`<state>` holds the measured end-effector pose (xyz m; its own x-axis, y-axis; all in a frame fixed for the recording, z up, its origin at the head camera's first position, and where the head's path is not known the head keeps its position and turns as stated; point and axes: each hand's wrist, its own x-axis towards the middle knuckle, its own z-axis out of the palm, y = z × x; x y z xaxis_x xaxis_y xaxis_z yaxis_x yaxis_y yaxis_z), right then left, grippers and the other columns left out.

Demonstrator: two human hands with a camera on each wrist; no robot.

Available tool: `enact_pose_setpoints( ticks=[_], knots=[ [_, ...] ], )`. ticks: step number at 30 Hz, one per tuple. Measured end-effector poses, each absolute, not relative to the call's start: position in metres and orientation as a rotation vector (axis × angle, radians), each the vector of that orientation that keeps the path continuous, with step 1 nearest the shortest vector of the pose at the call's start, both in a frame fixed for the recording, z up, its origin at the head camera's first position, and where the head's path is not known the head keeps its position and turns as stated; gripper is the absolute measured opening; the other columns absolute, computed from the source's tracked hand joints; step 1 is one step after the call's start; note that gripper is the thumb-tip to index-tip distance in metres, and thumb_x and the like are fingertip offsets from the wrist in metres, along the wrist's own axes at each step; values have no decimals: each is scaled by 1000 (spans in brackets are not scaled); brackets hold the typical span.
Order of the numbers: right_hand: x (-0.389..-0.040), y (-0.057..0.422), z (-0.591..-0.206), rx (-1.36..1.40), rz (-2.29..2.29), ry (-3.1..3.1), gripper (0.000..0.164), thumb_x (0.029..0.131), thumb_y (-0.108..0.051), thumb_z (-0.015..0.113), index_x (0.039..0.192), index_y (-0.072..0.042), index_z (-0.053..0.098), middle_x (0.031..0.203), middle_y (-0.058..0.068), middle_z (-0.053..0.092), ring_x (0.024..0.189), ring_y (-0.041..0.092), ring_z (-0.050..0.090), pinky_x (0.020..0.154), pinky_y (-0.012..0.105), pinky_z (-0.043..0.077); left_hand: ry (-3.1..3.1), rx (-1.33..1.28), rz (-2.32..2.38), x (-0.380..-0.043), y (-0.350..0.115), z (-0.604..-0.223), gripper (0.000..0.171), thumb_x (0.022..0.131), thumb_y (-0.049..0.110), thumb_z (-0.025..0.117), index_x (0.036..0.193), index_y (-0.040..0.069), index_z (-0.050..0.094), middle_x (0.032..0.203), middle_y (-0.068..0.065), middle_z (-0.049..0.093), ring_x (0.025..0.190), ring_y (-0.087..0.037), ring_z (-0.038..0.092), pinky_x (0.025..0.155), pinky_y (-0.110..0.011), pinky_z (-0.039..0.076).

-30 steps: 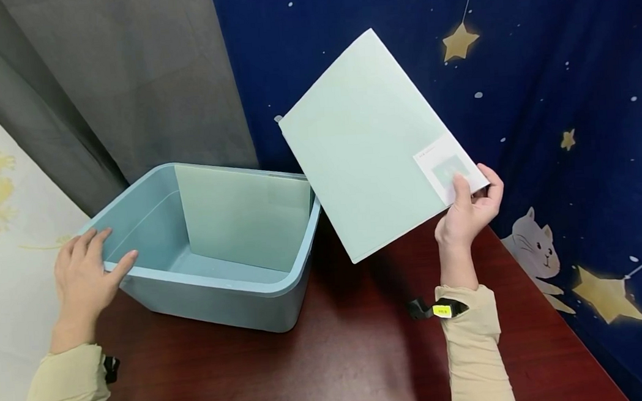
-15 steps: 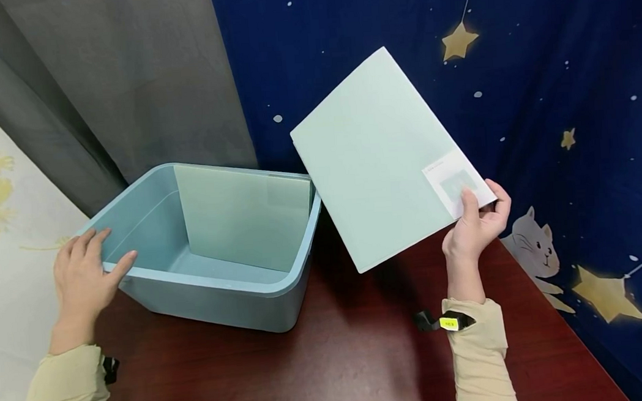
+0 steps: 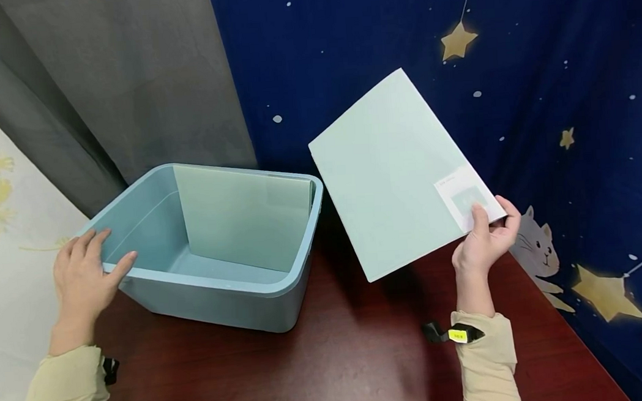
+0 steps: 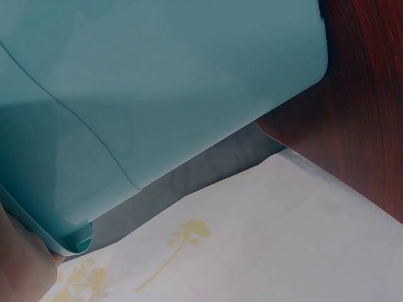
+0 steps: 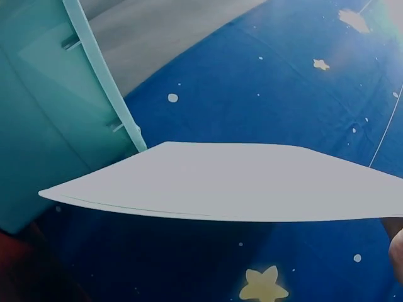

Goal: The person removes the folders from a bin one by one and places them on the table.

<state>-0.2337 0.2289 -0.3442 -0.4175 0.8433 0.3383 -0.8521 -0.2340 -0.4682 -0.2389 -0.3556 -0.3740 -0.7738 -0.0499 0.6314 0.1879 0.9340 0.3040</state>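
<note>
A pale green file folder [image 3: 391,178] with a white label is held tilted in the air, right of a blue plastic tub [image 3: 211,305]. My right hand [image 3: 486,236] pinches its lower right corner, thumb on the label and fingers behind. The folder shows edge-on and pale in the right wrist view. My left hand [image 3: 85,270] holds the tub's near left corner, fingers over the rim; only a part of it shows in the left wrist view. Another pale green folder [image 3: 245,217] stands upright inside the tub along its far wall.
The dark red wooden table [image 3: 353,358] lies under the tub and runs to the right. Behind it hang a grey curtain [image 3: 131,71] and a navy curtain [image 3: 343,27] with stars. A white cloth [image 3: 15,342] with yellow print is at the left.
My right hand has moved down and to the right with the folder, away from the tub. The left hand and the tub have stayed in place.
</note>
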Motion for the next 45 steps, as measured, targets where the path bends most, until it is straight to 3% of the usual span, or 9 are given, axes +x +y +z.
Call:
enact_pose_setpoints(
  ticks=[24,45],
  knots=[
    [-216,223,-389,-126,1879,-821,30,76,21,50,101,4,52,108,21,52,99,30,53,73,31,49,-2442,-84,-428,-240,-358,-374,72,84,54,47,128,-3,44,131,-30,38,122,-45,29,101,-56,17],
    [-210,211,-424,-204,1896,-872,30,76,21,50,99,1,53,100,18,53,93,27,55,68,27,49,-2398,-108,-437,-240,-357,-375,70,83,53,49,125,-4,47,128,-30,41,120,-44,32,101,-55,18]
  ],
)
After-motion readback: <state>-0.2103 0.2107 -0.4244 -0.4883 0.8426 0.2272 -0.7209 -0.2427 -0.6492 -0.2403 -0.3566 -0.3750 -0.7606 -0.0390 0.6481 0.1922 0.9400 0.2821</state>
